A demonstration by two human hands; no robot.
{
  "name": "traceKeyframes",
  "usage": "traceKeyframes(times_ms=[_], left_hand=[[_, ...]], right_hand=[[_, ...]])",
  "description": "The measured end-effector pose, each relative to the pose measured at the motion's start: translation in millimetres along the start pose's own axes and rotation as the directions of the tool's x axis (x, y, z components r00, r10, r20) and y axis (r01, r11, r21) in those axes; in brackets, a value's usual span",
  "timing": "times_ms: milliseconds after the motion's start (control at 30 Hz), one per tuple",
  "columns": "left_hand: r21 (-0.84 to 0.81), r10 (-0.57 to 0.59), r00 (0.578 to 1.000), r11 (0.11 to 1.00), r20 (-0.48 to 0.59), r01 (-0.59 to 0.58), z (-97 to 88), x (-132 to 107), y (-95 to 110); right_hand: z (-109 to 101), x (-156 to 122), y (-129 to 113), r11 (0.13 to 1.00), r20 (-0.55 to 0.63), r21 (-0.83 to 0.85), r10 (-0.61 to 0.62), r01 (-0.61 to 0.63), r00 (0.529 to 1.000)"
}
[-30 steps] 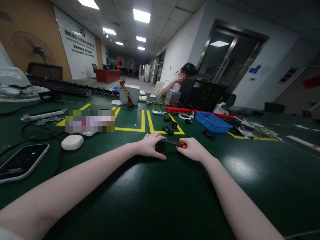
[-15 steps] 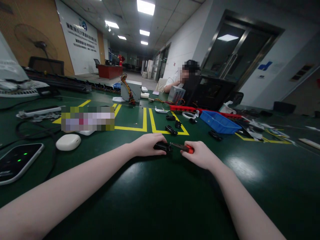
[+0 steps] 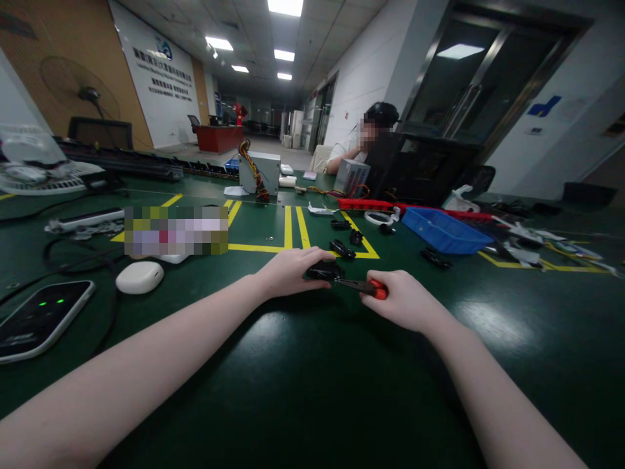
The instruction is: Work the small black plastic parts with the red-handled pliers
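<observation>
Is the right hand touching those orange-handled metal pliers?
Touching: the head view shows the right hand closed round the orange-handled metal pliers at the handles.

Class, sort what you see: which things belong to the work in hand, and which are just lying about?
In hand:
- black part, in the left hand
- pliers, in the right hand
- perhaps the loose black pieces

Lying about:
- blue tray
- cream case
- device with green lights
</observation>
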State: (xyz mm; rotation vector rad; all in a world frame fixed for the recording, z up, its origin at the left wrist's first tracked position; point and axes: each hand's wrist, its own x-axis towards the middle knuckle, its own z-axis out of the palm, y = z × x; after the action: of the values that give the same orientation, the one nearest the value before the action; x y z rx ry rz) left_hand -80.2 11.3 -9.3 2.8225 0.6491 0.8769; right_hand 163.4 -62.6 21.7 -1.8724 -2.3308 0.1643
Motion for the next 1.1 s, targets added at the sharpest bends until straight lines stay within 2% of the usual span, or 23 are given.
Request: traceKeyframes(times_ms=[233,633,1100], left_hand=[[0.064,0.096,0.995,0.993,-0.001,-0.096,1.1,1.3,4.7],[0.040,0.146,0.989,0.988,0.038,-0.148,1.9,1.9,5.4],[0.152,0.215,0.976,0.964,0.019,-0.216,0.3,2.3,7.6]], right_hand=[[1.9,1.7,-2.0,1.000,-0.050,-0.015,0.018,-0.019,0.999],[2.8,2.5,3.1,0.999,-0.029,-0.026,0.032,-0.033,0.999],[4.9,3.6,5.8,0.999,-0.021,-0.045,-0.016,0.015,1.000]])
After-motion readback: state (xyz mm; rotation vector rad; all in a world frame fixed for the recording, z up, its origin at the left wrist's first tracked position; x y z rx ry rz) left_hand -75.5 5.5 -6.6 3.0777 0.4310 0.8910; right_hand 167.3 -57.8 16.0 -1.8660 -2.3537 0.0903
